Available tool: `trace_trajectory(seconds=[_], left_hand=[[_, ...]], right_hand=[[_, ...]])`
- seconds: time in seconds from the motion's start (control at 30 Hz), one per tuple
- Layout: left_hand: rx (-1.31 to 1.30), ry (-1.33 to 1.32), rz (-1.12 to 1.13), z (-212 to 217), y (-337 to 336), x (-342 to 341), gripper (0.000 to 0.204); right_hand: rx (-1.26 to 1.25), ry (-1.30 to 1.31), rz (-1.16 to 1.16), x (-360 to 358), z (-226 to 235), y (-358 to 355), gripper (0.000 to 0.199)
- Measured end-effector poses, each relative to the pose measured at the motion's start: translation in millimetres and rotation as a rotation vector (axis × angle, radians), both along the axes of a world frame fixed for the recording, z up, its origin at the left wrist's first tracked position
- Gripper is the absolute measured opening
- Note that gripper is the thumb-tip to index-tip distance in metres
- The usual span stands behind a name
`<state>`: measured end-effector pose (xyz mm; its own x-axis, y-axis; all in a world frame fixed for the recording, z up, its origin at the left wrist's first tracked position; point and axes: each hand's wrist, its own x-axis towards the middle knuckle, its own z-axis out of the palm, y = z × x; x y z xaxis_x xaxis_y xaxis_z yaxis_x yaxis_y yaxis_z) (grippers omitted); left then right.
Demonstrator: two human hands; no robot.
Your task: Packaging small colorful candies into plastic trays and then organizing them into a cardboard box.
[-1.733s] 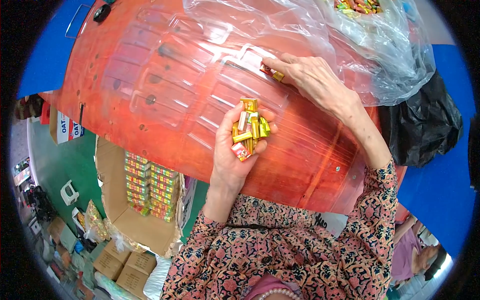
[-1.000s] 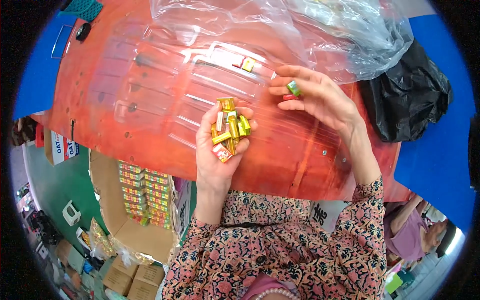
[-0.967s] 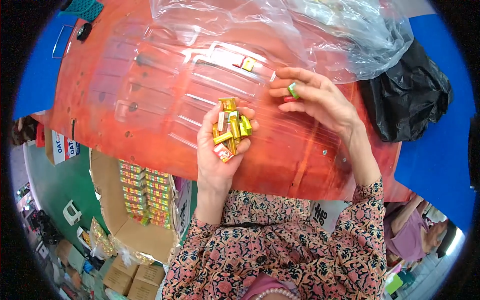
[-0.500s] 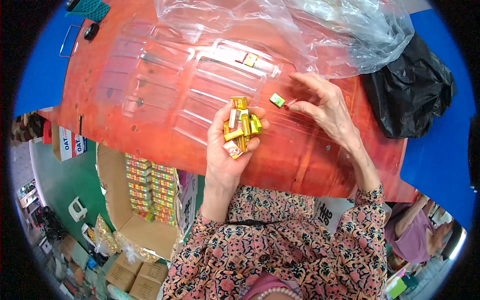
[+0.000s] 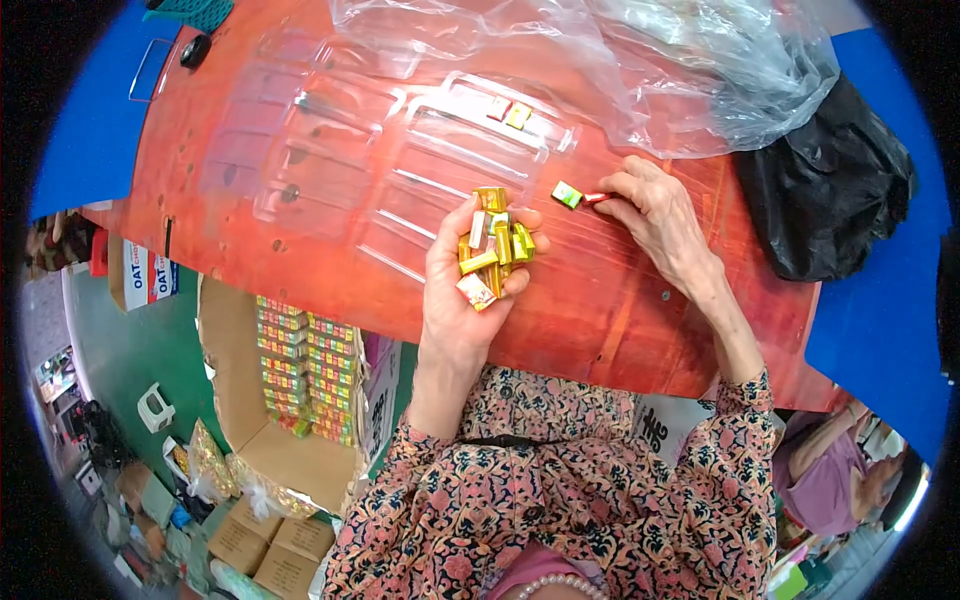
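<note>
My left hand (image 5: 450, 290) is cupped around a heap of small wrapped candies (image 5: 498, 250), mostly gold and yellow with some white and red. To its right, my right hand (image 5: 662, 220) pinches a small red wrapped candy (image 5: 595, 198) between thumb and fingers, low over the table. Touching or nearly touching that piece is a green and white wrapped candy (image 5: 567, 194). Beyond my left hand lies a clear plastic tray (image 5: 465, 150) with long ridged compartments. Two candies, one reddish and one yellow (image 5: 518, 115), sit in its far compartment.
Another clear ridged tray (image 5: 330, 150) lies left on the red table (image 5: 590, 330). Clear plastic sheeting (image 5: 690, 90) covers the far side, beside a black plastic bag (image 5: 835, 180). Below left stands an open carton (image 5: 235, 360) with rows of small packs. Another person (image 5: 825, 475) is at lower right.
My right hand's fingers have come down and closed on the red candy, which they were spread above before. My left hand keeps its heap. The whole view has shifted slightly.
</note>
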<state>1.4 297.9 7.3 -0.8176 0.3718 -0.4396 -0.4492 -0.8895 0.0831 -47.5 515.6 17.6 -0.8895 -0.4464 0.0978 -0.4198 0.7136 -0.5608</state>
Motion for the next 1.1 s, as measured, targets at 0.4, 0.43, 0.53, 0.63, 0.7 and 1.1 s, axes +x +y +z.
trace_trajectory(seconds=[0.4,0.43,0.53,0.63,0.7,1.1], left_hand=[[0.001,-0.019,0.020,0,-5,0,0.035],[0.011,-0.017,0.024,-1,-6,1,0.035],[0.015,-0.007,0.017,1,-5,0,0.036],[0.007,-0.001,0.027,1,-7,0,0.036],[0.014,0.001,0.038,1,-7,-1,0.036],[0.036,0.013,0.035,2,-11,-2,0.032]], right_hand=[[-0.280,0.004,-0.122,-16,7,-16,0.020],[-0.282,0.003,-0.119,-20,9,-24,0.020],[-0.283,0.124,-0.187,-36,10,-39,0.017],[-0.109,0.056,-0.135,-54,6,-47,0.012],[-0.106,0.153,-0.037,-67,-4,-45,0.012],[-0.171,0.025,-0.197,-62,-6,-53,0.012]])
